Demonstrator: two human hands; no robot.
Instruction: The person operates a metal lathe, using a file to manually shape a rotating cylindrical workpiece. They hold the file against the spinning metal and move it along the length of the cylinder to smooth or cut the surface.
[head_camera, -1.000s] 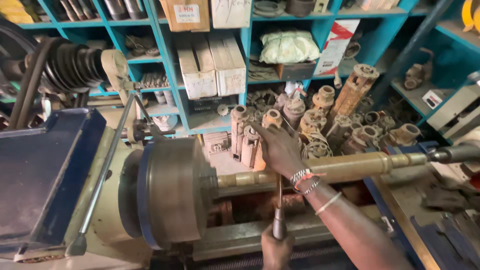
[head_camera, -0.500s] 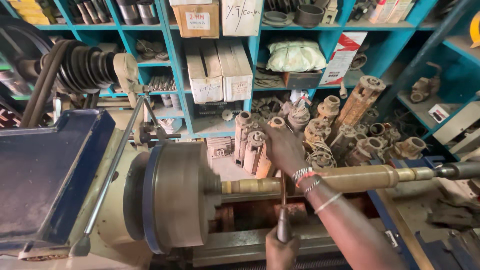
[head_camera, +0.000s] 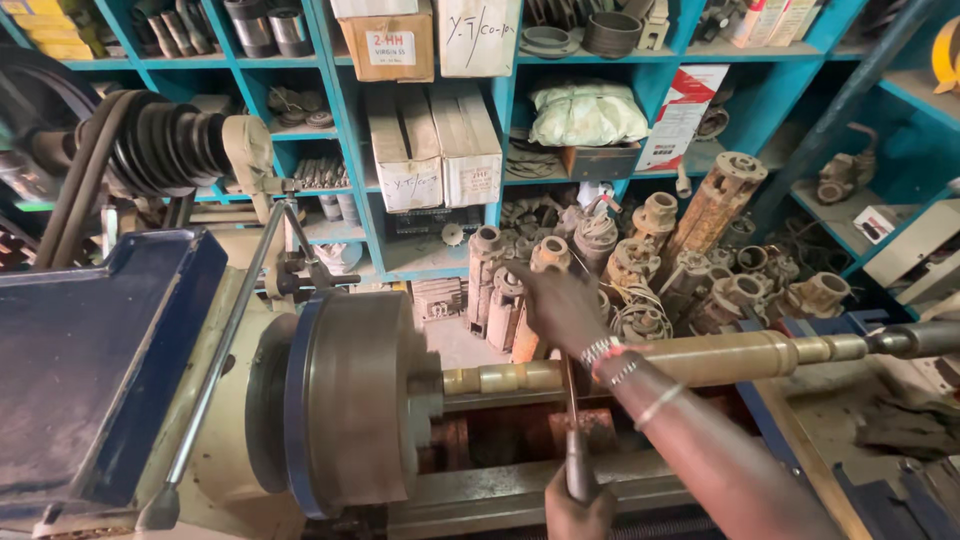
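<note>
Centrally, a long brass-coloured shaft (head_camera: 700, 360) lies level across the lathe, round in section, dull and streaked, stepping down to a thinner dark end at the right. Its left end sits in the chuck (head_camera: 345, 400) — a heavy grey steel drum with a blue-edged back plate. Left of that is the headstock cover (head_camera: 90, 370), flat, blue and scuffed.

The right hand (head_camera: 560, 305) reaches over the shaft from the near side, the forearm crossing on top of it; bead and metal bracelets (head_camera: 610, 358) sit at the wrist. The fingers are spread and extend past the far side of the shaft; whether they grip anything cannot be told, as the back of the hand hides the palm. The left hand (head_camera: 578, 512), at the near edge, is closed around the handle of a thin metal tool (head_camera: 572, 430), held upright, its tip rising to the underside of the shaft just beside the right wrist.

A long grey lever (head_camera: 225, 350) slants across the left of the chuck. Beyond the lathe, on the floor, stand rusty tan castings (head_camera: 640, 255) packed close together. Blue shelving (head_camera: 510, 120) on the far wall carries cardboard boxes (head_camera: 430, 150), a white bundle (head_camera: 585, 112) and dark metal rings (head_camera: 610, 32). A stepped black pulley (head_camera: 165, 145) sits far left.
</note>
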